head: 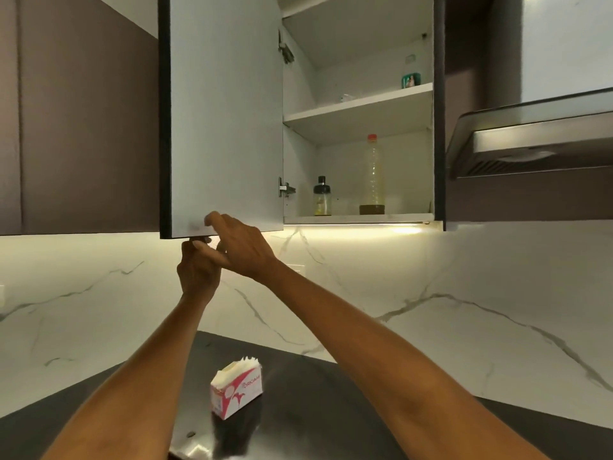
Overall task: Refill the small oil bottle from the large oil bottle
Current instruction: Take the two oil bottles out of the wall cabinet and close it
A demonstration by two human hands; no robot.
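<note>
Standing open, the cabinet door [225, 111] has both hands at its lower edge: left hand [198, 270] pinching it, right hand [242, 247] with loosely curled fingers resting there; small oil bottle [322, 196] and large oil bottle [372, 175] sit untouched on the shelf [358, 218]; fetching, uncapping and pouring all remain.

Open cabinet door [225, 111] leaves the bottom shelf [358, 218] reachable, with room between both bottles

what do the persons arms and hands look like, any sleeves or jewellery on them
Both forearms are bare as far as the frame shows: no sleeve, watch or bracelet in view. The left hand and right hand wear no gloves, and no rings are visible on the fingers, though several fingers are hidden behind the cabinet door.
</note>
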